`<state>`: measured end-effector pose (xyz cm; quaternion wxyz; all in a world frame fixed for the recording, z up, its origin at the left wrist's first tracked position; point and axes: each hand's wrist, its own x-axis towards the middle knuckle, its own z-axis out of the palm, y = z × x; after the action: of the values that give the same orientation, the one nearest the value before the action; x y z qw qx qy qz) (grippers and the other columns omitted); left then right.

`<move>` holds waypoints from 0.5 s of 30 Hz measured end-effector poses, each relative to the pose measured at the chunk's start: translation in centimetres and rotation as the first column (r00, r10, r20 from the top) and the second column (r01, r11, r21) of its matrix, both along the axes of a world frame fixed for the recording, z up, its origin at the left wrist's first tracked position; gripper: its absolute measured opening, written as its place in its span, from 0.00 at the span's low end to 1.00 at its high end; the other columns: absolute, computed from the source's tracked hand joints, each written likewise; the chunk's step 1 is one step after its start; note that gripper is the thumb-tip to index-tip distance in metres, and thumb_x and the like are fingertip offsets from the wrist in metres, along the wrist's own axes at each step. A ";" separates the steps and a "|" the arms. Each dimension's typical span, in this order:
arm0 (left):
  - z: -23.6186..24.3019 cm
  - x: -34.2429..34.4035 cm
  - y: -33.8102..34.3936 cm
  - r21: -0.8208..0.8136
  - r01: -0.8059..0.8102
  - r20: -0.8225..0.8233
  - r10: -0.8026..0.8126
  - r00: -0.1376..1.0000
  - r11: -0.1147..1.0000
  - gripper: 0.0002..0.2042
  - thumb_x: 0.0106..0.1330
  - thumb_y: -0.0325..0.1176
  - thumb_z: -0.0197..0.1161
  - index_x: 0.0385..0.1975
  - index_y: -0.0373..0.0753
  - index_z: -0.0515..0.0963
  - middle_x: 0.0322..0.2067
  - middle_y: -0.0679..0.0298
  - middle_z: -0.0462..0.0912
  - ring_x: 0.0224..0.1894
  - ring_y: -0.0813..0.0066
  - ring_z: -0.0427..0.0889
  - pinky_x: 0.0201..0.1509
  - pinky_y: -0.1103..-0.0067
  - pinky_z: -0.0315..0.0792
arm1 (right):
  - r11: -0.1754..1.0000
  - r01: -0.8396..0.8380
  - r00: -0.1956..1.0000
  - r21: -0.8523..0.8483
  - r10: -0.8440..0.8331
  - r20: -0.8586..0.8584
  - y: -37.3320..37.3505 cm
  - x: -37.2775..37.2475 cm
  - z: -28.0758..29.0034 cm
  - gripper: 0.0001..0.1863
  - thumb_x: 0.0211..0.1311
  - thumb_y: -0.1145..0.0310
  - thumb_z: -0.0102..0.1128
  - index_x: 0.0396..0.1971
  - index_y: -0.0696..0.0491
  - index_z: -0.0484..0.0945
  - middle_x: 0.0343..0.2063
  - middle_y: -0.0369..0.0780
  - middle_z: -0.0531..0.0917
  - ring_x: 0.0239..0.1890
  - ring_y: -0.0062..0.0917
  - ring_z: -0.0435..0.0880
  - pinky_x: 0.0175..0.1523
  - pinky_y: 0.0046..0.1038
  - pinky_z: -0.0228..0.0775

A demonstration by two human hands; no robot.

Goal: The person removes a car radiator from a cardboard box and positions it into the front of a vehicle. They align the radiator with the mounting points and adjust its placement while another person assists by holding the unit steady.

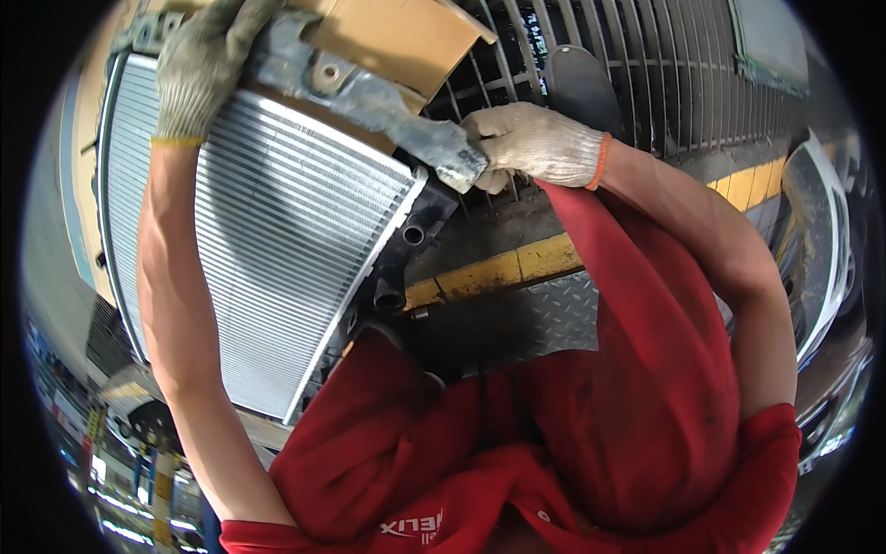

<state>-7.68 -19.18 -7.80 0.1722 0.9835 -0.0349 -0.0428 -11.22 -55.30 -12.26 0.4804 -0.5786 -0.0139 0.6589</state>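
A worn grey metal bracket, long and bent with a bolt hole, slants over the top edge of a silver car radiator. My left hand, in a knitted work glove, closes over the bracket's far left part; its fingertips are partly hidden. At the other end, my right hand, gloved too, pinches the bracket's scuffed tip between thumb and fingers. Black plastic hose necks stick out along the radiator's right side. Whether the bracket touches the radiator, I cannot tell.
Brown cardboard lies behind the bracket. To the right is a metal floor grate with a dark rounded piece on it. Yellow edging borders a tread plate near my knees. A white-edged panel stands at the far right.
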 end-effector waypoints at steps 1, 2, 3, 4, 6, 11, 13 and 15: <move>1.0 -1.3 -0.4 -0.160 -0.144 0.097 0.161 0.982 0.977 0.19 0.76 0.48 0.65 0.39 0.35 0.89 0.31 0.43 0.88 0.35 0.47 0.89 0.42 0.60 0.79 | 1.000 0.012 1.000 -0.003 -0.012 -0.025 -0.2 -0.1 -0.1 0.15 0.76 0.76 0.58 0.57 0.64 0.82 0.41 0.44 0.88 0.41 0.25 0.91 0.45 0.27 0.86; 1.5 -1.8 -0.8 -0.134 -0.090 0.153 0.110 0.982 0.987 0.19 0.82 0.46 0.60 0.39 0.35 0.88 0.29 0.43 0.86 0.32 0.48 0.87 0.40 0.59 0.76 | 1.000 0.029 0.998 -0.008 -0.029 -0.050 -0.3 -0.1 -0.4 0.15 0.76 0.77 0.58 0.57 0.64 0.82 0.41 0.44 0.88 0.41 0.26 0.91 0.46 0.27 0.86; 2.1 -1.9 -1.0 -0.141 -0.109 0.126 0.127 0.984 0.984 0.20 0.82 0.47 0.60 0.39 0.35 0.88 0.29 0.43 0.86 0.32 0.49 0.87 0.40 0.60 0.76 | 0.999 0.018 1.000 -0.033 -0.018 -0.021 -0.5 -0.1 -0.5 0.15 0.75 0.79 0.58 0.57 0.63 0.82 0.44 0.43 0.88 0.44 0.25 0.91 0.51 0.27 0.86; 2.6 -2.0 -1.3 -0.147 -0.124 0.102 0.140 0.985 0.981 0.20 0.82 0.47 0.60 0.39 0.35 0.88 0.29 0.43 0.86 0.32 0.49 0.87 0.40 0.60 0.76 | 0.999 0.012 1.000 -0.041 -0.013 -0.023 -0.6 -0.2 -0.7 0.15 0.75 0.79 0.58 0.57 0.63 0.82 0.44 0.43 0.88 0.45 0.25 0.91 0.53 0.27 0.86; 3.1 -1.6 -1.6 -0.161 -0.143 0.062 0.155 0.986 0.976 0.21 0.82 0.48 0.61 0.38 0.34 0.87 0.29 0.43 0.86 0.33 0.50 0.87 0.41 0.60 0.77 | 0.997 0.043 0.999 0.070 -0.042 -0.010 -0.7 -0.4 -1.0 0.14 0.74 0.80 0.59 0.56 0.63 0.82 0.46 0.42 0.88 0.47 0.24 0.91 0.56 0.26 0.86; 3.4 -1.6 -2.4 -0.191 -0.154 0.085 0.172 0.981 0.970 0.22 0.82 0.49 0.61 0.38 0.33 0.87 0.30 0.43 0.86 0.34 0.49 0.88 0.42 0.60 0.78 | 0.995 -0.059 0.961 0.075 0.037 0.273 -0.5 -1.0 -1.6 0.15 0.73 0.81 0.64 0.56 0.61 0.82 0.46 0.39 0.89 0.51 0.22 0.90 0.59 0.25 0.84; 3.5 -2.2 -2.5 -0.195 -0.104 0.152 0.134 0.979 0.975 0.23 0.82 0.51 0.61 0.39 0.33 0.87 0.30 0.43 0.86 0.35 0.48 0.88 0.43 0.60 0.78 | 0.973 0.167 0.983 0.157 -0.177 0.052 -0.7 -1.0 -1.5 0.15 0.71 0.83 0.63 0.56 0.63 0.82 0.48 0.41 0.88 0.52 0.25 0.90 0.61 0.28 0.85; 3.4 -2.7 -2.2 -0.171 -0.080 0.190 0.112 0.975 0.982 0.24 0.81 0.52 0.61 0.40 0.34 0.87 0.31 0.44 0.87 0.37 0.48 0.89 0.45 0.60 0.79 | 0.971 0.179 0.984 0.156 -0.174 -0.045 -1.3 -0.7 -1.3 0.17 0.71 0.88 0.56 0.57 0.66 0.80 0.52 0.44 0.88 0.53 0.29 0.91 0.63 0.31 0.86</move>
<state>-10.36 -21.40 -4.45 0.2491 0.9661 -0.0076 0.0672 -11.92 -56.59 -13.54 0.5821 -0.5270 -0.0073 0.6192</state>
